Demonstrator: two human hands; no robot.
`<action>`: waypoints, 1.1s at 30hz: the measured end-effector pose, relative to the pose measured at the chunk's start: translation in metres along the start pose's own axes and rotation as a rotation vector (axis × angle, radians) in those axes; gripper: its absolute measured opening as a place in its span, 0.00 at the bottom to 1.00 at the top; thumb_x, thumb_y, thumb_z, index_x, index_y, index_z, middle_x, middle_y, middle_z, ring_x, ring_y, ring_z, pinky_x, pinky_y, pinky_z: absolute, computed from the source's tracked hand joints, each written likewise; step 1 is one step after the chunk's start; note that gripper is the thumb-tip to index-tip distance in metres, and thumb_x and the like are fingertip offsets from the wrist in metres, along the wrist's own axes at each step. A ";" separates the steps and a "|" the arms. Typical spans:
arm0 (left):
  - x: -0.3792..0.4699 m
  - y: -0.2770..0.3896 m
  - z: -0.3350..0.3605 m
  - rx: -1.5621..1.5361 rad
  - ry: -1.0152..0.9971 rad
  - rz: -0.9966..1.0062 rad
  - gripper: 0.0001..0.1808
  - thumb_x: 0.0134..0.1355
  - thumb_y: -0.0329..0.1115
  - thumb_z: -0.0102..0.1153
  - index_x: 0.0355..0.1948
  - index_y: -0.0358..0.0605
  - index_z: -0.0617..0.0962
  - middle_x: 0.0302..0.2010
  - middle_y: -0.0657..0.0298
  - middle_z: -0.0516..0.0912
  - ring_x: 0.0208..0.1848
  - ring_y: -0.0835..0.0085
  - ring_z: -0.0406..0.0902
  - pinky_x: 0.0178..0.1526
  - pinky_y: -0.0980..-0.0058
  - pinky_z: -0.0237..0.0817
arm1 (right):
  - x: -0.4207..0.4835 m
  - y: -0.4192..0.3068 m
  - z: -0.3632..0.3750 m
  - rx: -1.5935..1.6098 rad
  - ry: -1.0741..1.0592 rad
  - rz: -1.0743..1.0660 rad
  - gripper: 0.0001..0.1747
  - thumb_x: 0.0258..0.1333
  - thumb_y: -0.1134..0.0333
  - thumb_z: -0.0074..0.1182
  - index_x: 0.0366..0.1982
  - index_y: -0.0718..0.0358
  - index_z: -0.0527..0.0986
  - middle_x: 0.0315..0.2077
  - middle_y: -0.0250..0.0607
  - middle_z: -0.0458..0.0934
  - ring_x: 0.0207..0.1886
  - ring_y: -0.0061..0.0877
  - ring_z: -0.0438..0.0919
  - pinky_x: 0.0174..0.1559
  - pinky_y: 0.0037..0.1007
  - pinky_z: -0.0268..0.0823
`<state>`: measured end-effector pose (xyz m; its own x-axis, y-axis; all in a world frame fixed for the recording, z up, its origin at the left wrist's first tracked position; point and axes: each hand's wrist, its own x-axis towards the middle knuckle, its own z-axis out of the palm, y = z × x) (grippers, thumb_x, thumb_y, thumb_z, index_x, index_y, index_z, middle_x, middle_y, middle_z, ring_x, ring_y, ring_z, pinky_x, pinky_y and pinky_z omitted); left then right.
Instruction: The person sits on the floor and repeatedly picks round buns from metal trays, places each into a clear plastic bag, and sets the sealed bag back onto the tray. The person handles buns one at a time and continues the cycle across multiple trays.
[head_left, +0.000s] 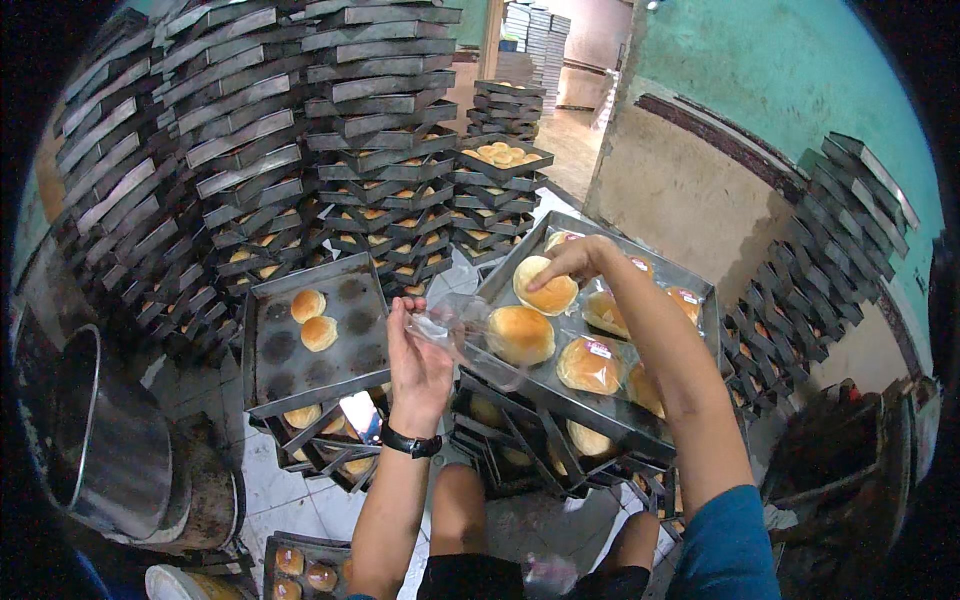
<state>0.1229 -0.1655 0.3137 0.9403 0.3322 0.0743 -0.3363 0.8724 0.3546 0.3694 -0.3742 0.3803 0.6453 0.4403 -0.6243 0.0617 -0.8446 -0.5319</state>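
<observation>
My left hand (421, 367), with a dark watch at the wrist, grips a clear plastic bag (442, 330) between its fingers. The bag stretches right toward a golden bun (520, 336); whether that bun is inside it I cannot tell. My right hand (583, 261) holds another round bun (551, 294) just above and beyond it, thumb on top. Both buns are over a dark metal tray (555, 386) with several wrapped, labelled buns, among them a wrapped bun (590, 365). To the left, a second metal tray (349, 379) carries two bare buns (319, 333).
Tall stacks of metal trays (382, 82) rise behind, with more tray stacks (817, 247) by the right wall. A phone (361, 416) with a lit screen lies below the left tray. A large metal pot (124, 442) stands at left. Wrapped buns (321, 576) sit low in front.
</observation>
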 end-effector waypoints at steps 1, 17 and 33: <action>-0.003 0.001 0.003 0.030 -0.013 0.018 0.09 0.69 0.51 0.55 0.38 0.63 0.77 0.38 0.79 0.79 0.46 0.77 0.75 0.50 0.59 0.69 | -0.007 0.007 -0.004 0.080 -0.011 -0.037 0.35 0.51 0.49 0.68 0.56 0.61 0.73 0.51 0.42 0.82 0.56 0.32 0.80 0.53 0.50 0.74; -0.182 -0.070 -0.003 -0.002 0.098 -0.363 0.12 0.71 0.51 0.52 0.35 0.58 0.78 0.35 0.74 0.81 0.40 0.75 0.78 0.50 0.59 0.66 | -0.321 0.112 0.208 1.433 -0.130 -0.743 0.32 0.67 0.63 0.48 0.68 0.63 0.56 0.60 0.50 0.72 0.62 0.47 0.74 0.60 0.61 0.68; -0.276 -0.116 0.044 0.458 0.035 -0.308 0.34 0.68 0.63 0.47 0.59 0.43 0.71 0.51 0.54 0.78 0.56 0.62 0.73 0.57 0.61 0.67 | -0.366 0.112 0.389 0.080 1.138 -0.627 0.29 0.52 0.74 0.62 0.58 0.64 0.74 0.48 0.51 0.81 0.51 0.38 0.82 0.54 0.36 0.73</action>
<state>-0.0949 -0.3740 0.2935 0.9866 0.1052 -0.1250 0.0184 0.6884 0.7251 -0.1554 -0.5117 0.3265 0.8052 0.2141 0.5530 0.5667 -0.5526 -0.6111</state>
